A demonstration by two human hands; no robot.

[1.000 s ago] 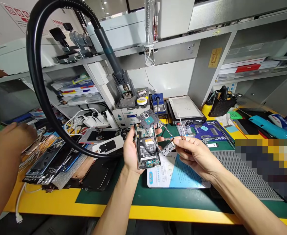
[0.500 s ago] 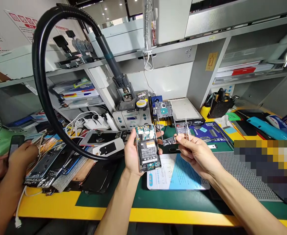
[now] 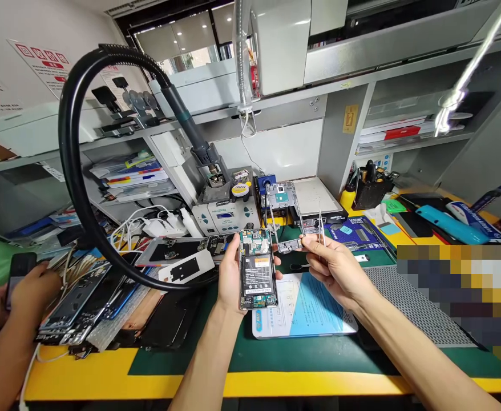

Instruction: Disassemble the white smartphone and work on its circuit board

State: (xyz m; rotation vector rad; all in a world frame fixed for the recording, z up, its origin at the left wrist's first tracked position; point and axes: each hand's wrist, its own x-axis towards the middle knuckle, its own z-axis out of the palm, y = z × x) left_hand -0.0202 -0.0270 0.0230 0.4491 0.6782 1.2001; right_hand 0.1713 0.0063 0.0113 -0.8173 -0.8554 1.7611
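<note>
My left hand (image 3: 230,273) is wrapped round an opened smartphone (image 3: 258,269), its circuit board and black battery facing up. Pinched by one end in my right hand (image 3: 331,260) is a thin phone mid-frame (image 3: 282,197), a plate with two long side rails, raised to the right of the phone. A pair of tweezers (image 3: 320,222) also sits in the right hand, tips pointing up. Below both hands lies a blue and white card (image 3: 304,308) on the green mat (image 3: 216,365).
At left, a co-worker's hand (image 3: 32,288) holds a dark phone. Stacked phone parts (image 3: 77,299) lie beside a thick black hose (image 3: 64,142) that loops down to the bench. A hot-air station (image 3: 225,214) stands behind. A perforated grey mat (image 3: 421,308) lies at right.
The view has shifted slightly. Both hands keep their hold, with the mid-frame still raised beside the phone and turned a little. The co-worker's phone is tilted differently.
</note>
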